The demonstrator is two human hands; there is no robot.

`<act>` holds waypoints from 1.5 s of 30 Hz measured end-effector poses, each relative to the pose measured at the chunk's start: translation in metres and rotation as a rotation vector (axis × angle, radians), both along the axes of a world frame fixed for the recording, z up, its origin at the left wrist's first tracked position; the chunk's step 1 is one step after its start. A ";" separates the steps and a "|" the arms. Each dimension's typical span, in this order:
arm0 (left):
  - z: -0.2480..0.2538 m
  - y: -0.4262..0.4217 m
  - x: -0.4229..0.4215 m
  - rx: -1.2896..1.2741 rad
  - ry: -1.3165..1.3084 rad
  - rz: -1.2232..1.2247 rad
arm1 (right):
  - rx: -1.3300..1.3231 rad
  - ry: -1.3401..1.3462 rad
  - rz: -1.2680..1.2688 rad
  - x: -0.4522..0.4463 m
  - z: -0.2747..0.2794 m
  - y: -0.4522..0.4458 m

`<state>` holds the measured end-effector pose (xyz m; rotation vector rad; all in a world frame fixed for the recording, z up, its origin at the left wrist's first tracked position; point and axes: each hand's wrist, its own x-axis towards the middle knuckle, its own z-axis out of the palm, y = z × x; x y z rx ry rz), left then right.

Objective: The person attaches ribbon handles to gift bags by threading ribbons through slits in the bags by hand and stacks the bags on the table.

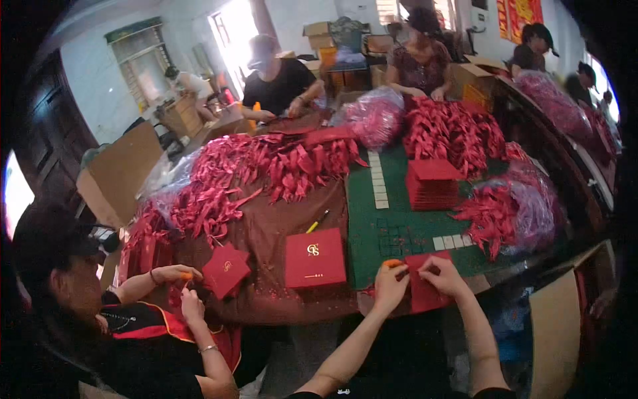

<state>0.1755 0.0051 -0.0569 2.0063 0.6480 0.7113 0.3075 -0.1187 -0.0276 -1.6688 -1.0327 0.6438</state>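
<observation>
On the large red box (300,268) we make out a gold monogram (313,251), apparently "GS"; the gold line (314,275) beneath is too small for us. We cannot read the gold emblem (227,266) on the star-shaped red stack (224,282) or the red banner (520,18).

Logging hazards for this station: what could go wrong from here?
The red panel is at the near edge of the table, under the right hand, so it may slip off. The short row of white squares just beyond it could get knocked askew. The stack of red boards might topple if bumped.
</observation>
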 end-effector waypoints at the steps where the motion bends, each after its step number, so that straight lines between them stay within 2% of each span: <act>1: 0.002 0.001 -0.001 0.020 0.028 -0.013 | 0.012 -0.038 0.004 -0.001 -0.001 0.001; 5: -0.009 0.000 0.001 0.115 -0.003 -0.009 | 0.026 -0.171 0.001 0.000 -0.003 0.004; 6: 0.001 -0.002 -0.002 0.093 0.022 0.003 | 0.035 -0.182 0.017 0.002 0.001 0.007; 8: 0.001 -0.003 0.000 0.076 0.034 0.013 | -0.057 -0.259 -0.019 0.001 0.012 0.008; 9: 0.000 -0.003 0.000 0.050 0.015 0.025 | -0.094 -0.207 -0.043 -0.002 0.017 0.010; 12: 0.008 -0.010 -0.005 0.051 0.094 0.046 | -0.173 -0.292 0.016 -0.004 0.036 0.019; 13: 0.010 -0.011 -0.007 0.055 0.050 0.034 | -0.279 -0.071 -0.013 -0.009 0.047 0.016; 14: 0.013 -0.014 -0.010 0.057 0.008 0.024 | -0.276 -0.076 -0.001 -0.010 0.052 0.017; 15: 0.040 -0.012 -0.016 0.011 0.210 -0.026 | -0.319 -0.247 0.023 -0.009 0.054 0.019; 17: 0.016 -0.009 -0.010 0.089 0.140 -0.021 | -0.321 -0.538 0.077 -0.009 0.052 0.024; 18: 0.019 -0.008 -0.013 0.169 0.071 -0.032 | -0.317 -0.536 0.088 -0.011 0.048 0.027; 20: 0.025 -0.008 -0.017 0.144 0.085 -0.027 | -0.255 -0.769 0.122 -0.014 0.041 0.031; 22: 0.024 -0.009 -0.017 0.054 0.141 -0.045 | -0.332 -0.744 0.130 -0.008 0.030 0.034; 24: 0.020 -0.009 -0.016 0.089 0.088 -0.037 | -0.325 -0.463 0.104 -0.004 0.024 0.033; 26: 0.018 -0.008 -0.018 0.127 0.037 -0.029 | -0.303 -0.370 0.078 -0.014 0.037 0.027; 28: 0.021 -0.007 -0.021 0.144 0.047 -0.015 | -0.206 -0.014 -0.022 -0.019 0.043 0.023; 29: 0.023 -0.007 -0.022 0.153 0.051 -0.009 | -0.204 -0.012 -0.024 -0.014 0.033 0.021; 31: 0.028 -0.009 -0.023 0.166 0.058 -0.001 | -0.091 -0.199 -0.031 0.000 0.011 0.016; 34: 0.033 -0.016 -0.021 0.181 0.068 0.010 | 0.042 -0.253 -0.069 -0.007 0.013 0.012; 39: 0.026 -0.020 -0.018 0.239 0.105 0.011 | -0.050 -0.116 -0.105 -0.022 0.018 0.013; 41: 0.025 -0.023 -0.017 0.428 0.060 0.027 | -0.072 -0.080 -0.117 -0.022 0.019 0.012; 45: 0.031 -0.025 -0.016 0.546 0.041 0.037 | 0.002 -0.060 -0.096 -0.016 0.004 0.011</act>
